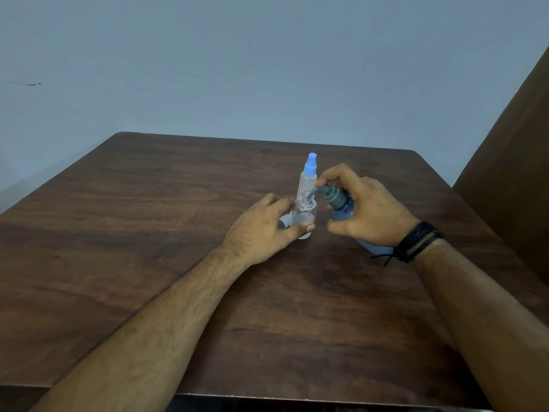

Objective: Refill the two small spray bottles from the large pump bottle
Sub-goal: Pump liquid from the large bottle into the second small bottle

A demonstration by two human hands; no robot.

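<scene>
Both hands meet over the middle of the wooden table [178, 233], and the grouping makes sense: everything is kept close so the pump's spout can reach a narrow bottle mouth. Largest of the task's things is the pump bottle [343, 211], blue-bodied with a grey pump head, tilted toward the left so its spout sits right at the mouth of the open spray bottle [303, 217]. The right hand [362, 209] wraps it, thumb low on the body and the forefinger curled over the top of the pump head, seemingly ready to press. The left hand [267, 226] steadies the clear uncapped bottle upright on the table, thumb across its front and fingers curled behind; something pale and grey, probably its removed sprayer, shows beside those fingers. Just behind stands the second spray bottle [307, 181], light blue cap on, untouched. A dark corded wristband [416, 242] circles the right wrist.
</scene>
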